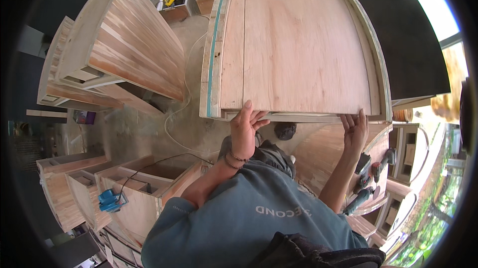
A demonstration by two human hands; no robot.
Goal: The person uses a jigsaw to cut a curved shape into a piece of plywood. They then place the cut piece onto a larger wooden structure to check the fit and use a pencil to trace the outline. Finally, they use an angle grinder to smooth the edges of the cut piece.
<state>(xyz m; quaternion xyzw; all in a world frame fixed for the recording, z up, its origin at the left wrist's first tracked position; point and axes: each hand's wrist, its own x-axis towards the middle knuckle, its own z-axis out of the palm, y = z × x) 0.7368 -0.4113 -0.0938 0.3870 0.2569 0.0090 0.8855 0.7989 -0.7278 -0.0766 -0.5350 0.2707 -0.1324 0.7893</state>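
Note:
A large pale plywood panel (pixel 303 44) lies inside the rim of a curved wooden cabinet (pixel 210 68) in front of me; a teal strip runs along the cabinet's left border. At the panel's near edge, my left hand (pixel 245 124) grips near the left corner, one digit on the top face and the other fingers curling below the edge. Beaded bracelets circle that wrist. My right hand (pixel 355 132) holds the same edge near the right corner, its fingertips partly hidden beneath. A narrow dark gap shows under the edge between the hands.
Unfinished wooden cabinets (pixel 134 39) stand at the left, with more (pixel 127 188) below them. A blue power tool (pixel 112 201) sits on one. Several cordless tools (pixel 368 178) lie at the right. A pale cable (pixel 172 118) crosses the floor. Tool boxes (pixel 179 6) stand beyond.

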